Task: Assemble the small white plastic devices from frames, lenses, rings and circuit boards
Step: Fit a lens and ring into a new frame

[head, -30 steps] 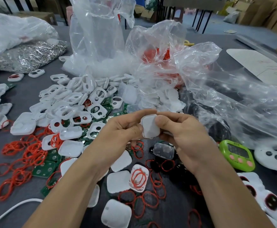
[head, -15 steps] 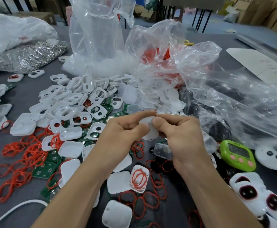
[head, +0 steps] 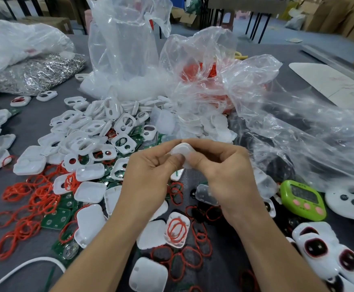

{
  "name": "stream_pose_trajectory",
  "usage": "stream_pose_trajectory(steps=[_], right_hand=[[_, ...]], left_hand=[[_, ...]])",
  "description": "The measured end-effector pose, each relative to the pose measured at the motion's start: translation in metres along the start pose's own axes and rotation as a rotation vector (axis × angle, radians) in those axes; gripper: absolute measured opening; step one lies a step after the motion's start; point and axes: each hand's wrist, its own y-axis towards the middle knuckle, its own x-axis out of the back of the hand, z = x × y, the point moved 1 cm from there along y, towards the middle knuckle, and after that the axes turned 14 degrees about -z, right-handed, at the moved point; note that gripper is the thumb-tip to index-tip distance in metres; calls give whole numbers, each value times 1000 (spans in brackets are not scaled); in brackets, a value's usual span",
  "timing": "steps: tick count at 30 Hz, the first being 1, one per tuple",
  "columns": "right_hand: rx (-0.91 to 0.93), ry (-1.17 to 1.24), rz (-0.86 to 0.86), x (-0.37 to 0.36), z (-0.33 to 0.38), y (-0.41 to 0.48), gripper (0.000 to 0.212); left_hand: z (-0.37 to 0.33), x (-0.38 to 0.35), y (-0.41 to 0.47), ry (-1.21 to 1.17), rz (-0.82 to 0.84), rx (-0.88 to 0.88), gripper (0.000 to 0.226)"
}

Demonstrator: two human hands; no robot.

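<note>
Both hands meet above the grey desk (head: 31, 123) and hold one small white device (head: 180, 151) between them. The left hand (head: 148, 175) pinches it with thumb and forefinger, and the right hand (head: 224, 175) grips the other side with curled fingers. To the left lies a heap of white frames (head: 100, 131), with red rings (head: 31, 199) and green circuit boards (head: 56, 220) scattered nearer. A white shell (head: 177, 228) below the hands holds several rings. Finished devices with dark lenses (head: 319, 247) lie at lower right, near a green timer (head: 302, 199) whose screen is too blurred to read. Clear plastic bags (head: 129, 39) stand behind.
</note>
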Motion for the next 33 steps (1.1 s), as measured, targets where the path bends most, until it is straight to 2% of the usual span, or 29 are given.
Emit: stream_pose_trajectory(steps=[4, 9, 12, 14, 19, 26, 33], right_hand=[[70, -81, -33, 2, -1, -1, 17], [184, -193, -113, 2, 0, -5, 21], [154, -207, -160, 4, 2, -4, 23], [125, -203, -124, 3, 2, -3, 16], [156, -194, -84, 3, 5, -4, 6], [141, -197, -137, 3, 1, -5, 16], [99, -237, -167, 1, 2, -7, 16]], left_hand=[[-1, -1, -1, 128, -137, -65, 22], [-5, 2, -2, 170, -282, -122, 36], [-6, 4, -1, 159, -314, -125, 34], [-6, 4, 0, 130, -336, -115, 29], [-8, 2, -1, 112, -305, -117, 26], [-7, 4, 0, 72, -300, -113, 22], [-6, 5, 0, 107, -302, -110, 21]])
